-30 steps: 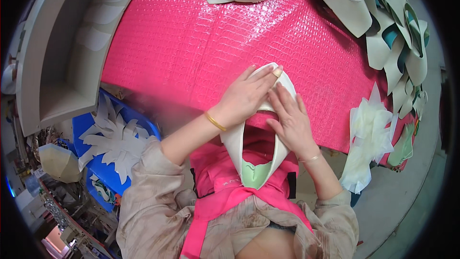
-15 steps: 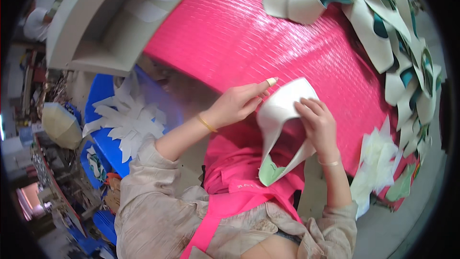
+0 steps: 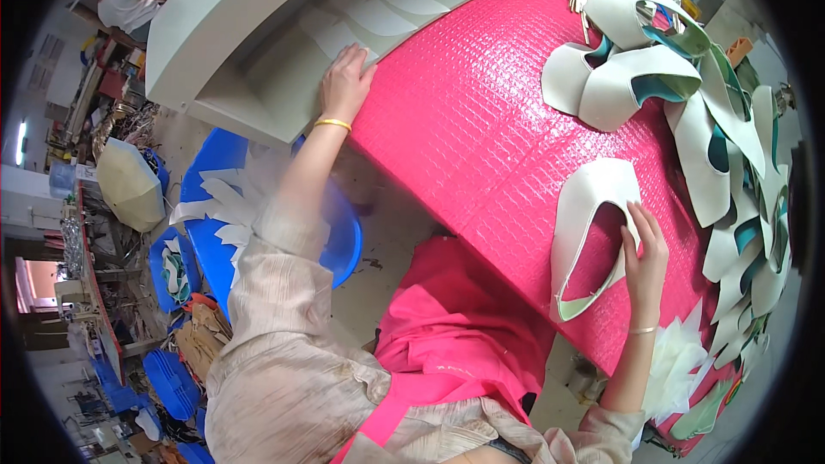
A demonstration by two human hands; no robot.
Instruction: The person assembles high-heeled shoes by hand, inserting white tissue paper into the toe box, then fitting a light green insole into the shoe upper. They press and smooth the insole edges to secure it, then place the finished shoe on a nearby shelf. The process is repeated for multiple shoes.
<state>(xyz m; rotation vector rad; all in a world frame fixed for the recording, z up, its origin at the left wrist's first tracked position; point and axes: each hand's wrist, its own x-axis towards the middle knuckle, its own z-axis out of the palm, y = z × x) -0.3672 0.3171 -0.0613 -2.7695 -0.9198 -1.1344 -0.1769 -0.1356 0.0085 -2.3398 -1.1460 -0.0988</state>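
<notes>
On the pink-covered table lies a white shoe upper, a closed loop with a pale green lining showing at its near end. Its right edge is pinched by my right hand, thumb and fingers on the rim beside the opening. My left hand reaches out to the mouth of a grey machine, fingers extended over its edge. Beneath and beyond those fingertips are flat white curved pieces, laid in an overlapping row; whether I touch one is unclear.
White uppers with green linings are heaped along the table's far right side. Thin white scraps sit at the near right corner. A blue tub with white offcuts stands left, below the machine. A seated person is far left.
The upper has gone from above my lap to the table on the right, with my right hand still on it. My left hand has left it and moved up-left to the machine.
</notes>
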